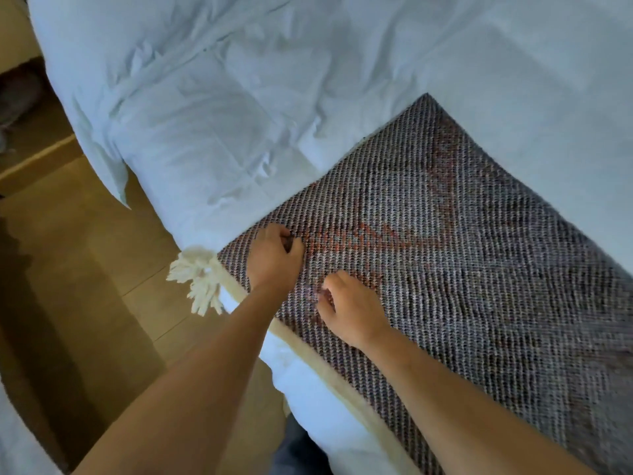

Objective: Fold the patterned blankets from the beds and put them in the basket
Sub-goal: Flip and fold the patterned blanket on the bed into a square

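Observation:
A grey woven patterned blanket (462, 255) with faint red motifs lies flat across the white bed (239, 114). Its cream border and a cream tassel (198, 279) hang over the bed's near-left edge. My left hand (274, 258) rests near the blanket's near-left corner, fingers curled and pinching the fabric. Slightly nearer and to the right, my right hand (349, 306) lies on the blanket with fingers bent into the weave. No basket is in view.
A rumpled white duvet covers the bed beyond the blanket. Wooden floor (85, 252) runs along the bed's left side. A dark object (17, 97) lies on the floor at the far left. White fabric shows at the bottom-left corner.

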`<state>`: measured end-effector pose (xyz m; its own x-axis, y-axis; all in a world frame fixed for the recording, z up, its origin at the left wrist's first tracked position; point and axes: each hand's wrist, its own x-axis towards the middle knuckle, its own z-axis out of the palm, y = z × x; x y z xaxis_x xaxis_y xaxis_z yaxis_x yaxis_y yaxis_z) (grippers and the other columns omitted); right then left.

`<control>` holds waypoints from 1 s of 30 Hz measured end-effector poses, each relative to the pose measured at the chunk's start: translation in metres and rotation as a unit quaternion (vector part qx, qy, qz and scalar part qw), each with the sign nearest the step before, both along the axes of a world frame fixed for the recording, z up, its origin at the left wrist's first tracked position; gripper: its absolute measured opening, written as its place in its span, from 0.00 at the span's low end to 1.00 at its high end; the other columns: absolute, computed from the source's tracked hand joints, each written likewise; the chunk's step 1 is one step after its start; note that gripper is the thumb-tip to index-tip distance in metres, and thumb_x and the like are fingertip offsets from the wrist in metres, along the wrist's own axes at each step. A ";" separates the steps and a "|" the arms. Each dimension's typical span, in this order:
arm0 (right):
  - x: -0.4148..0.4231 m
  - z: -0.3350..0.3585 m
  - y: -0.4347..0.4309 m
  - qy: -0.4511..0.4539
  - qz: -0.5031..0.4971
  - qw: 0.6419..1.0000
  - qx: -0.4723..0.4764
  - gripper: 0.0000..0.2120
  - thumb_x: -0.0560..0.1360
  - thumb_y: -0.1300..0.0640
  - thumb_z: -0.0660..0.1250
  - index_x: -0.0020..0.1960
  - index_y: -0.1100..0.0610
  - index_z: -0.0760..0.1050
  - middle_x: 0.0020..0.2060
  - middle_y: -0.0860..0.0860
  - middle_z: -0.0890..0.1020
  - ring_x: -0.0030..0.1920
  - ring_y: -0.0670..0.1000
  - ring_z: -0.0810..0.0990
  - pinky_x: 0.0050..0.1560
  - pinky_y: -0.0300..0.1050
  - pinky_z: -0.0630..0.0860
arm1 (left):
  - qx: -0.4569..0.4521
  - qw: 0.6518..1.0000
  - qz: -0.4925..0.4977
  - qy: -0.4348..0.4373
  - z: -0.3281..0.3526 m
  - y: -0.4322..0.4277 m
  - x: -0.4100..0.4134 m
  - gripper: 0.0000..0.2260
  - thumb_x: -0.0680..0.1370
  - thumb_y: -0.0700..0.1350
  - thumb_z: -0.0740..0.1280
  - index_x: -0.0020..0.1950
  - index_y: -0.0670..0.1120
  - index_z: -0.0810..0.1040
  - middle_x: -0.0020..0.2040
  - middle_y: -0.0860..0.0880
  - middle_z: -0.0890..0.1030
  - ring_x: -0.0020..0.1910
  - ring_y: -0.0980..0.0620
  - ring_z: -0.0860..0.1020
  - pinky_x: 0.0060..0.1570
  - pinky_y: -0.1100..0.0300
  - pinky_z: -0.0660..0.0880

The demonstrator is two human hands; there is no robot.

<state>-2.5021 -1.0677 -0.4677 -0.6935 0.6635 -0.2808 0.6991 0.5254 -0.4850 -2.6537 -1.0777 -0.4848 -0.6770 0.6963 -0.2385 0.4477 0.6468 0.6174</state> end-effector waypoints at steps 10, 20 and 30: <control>0.092 0.026 0.122 -0.041 -0.144 0.989 0.018 0.10 0.79 0.54 0.57 0.50 0.60 0.72 0.48 0.53 0.74 0.39 0.50 0.72 0.39 0.47 0.72 | -0.055 0.986 -0.139 0.069 0.023 0.121 0.060 0.16 0.78 0.52 0.61 0.61 0.44 0.72 0.58 0.43 0.76 0.56 0.42 0.74 0.53 0.48 0.72; 0.040 0.008 0.282 -0.061 -0.282 0.952 0.098 0.24 0.76 0.47 0.62 0.68 0.59 0.65 0.64 0.60 0.69 0.64 0.60 0.66 0.64 0.54 0.64 | -0.079 0.970 -0.223 0.060 -0.005 0.249 0.034 0.23 0.76 0.60 0.59 0.59 0.42 0.69 0.54 0.42 0.75 0.56 0.41 0.72 0.49 0.50 0.69; -0.034 -0.009 0.403 -0.038 -0.371 0.904 0.209 0.13 0.79 0.52 0.56 0.55 0.61 0.70 0.51 0.59 0.76 0.53 0.60 0.72 0.48 0.53 0.66 | 0.041 0.950 -0.291 0.107 -0.023 0.345 -0.007 0.12 0.81 0.54 0.52 0.44 0.47 0.63 0.31 0.51 0.67 0.30 0.49 0.66 0.34 0.56 0.60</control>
<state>-2.5356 -0.6644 -0.4768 -0.0037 0.9973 0.0738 0.9571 0.0249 -0.2887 -2.6607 -0.7323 -0.5076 -0.1988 0.9777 -0.0674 0.8357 0.2050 0.5094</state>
